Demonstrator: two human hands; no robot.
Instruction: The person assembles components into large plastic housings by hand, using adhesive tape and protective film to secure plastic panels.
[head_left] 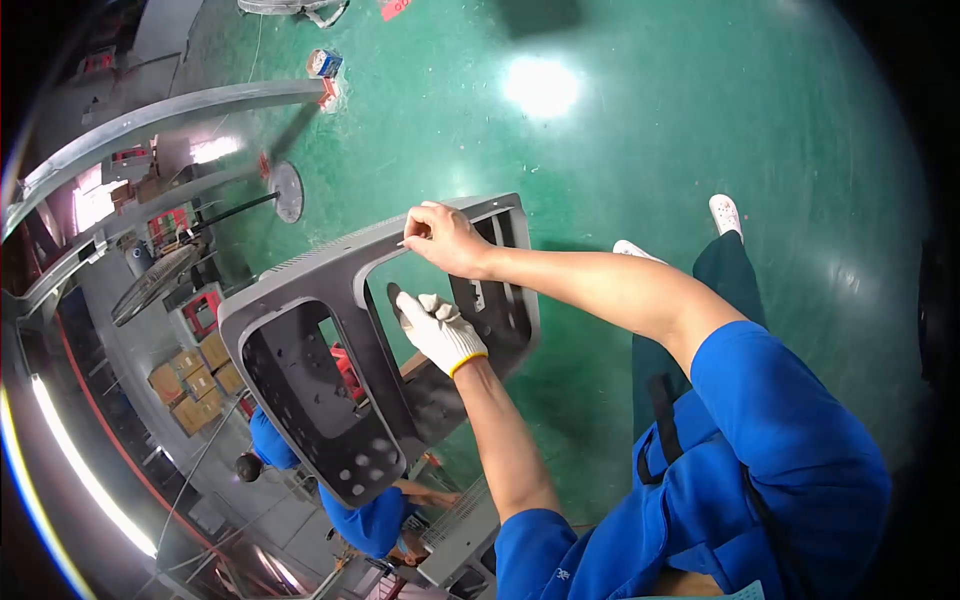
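Observation:
A large grey moulded housing [395,385], with two big rounded openings and slotted vents along one edge, stands tilted before me. My left hand [437,330], in a white knitted glove with a yellow cuff, is in front of one opening. Its fingers are closed around a dark, flat, rounded piece [393,297] whose kind I cannot tell. My bare right hand [445,238] is at the housing's upper rim, thumb and fingers pinched together. A tiny pale tip shows at the pinch, too small to name. What supports the housing is hidden.
Two people in blue, a nearer person [365,520] and a farther one [270,440], are beyond the housing. Another grey housing [465,535] lies below. Cardboard boxes [190,385], a standing fan [155,285] and a metal post [200,105] are at the left, over green floor [650,130].

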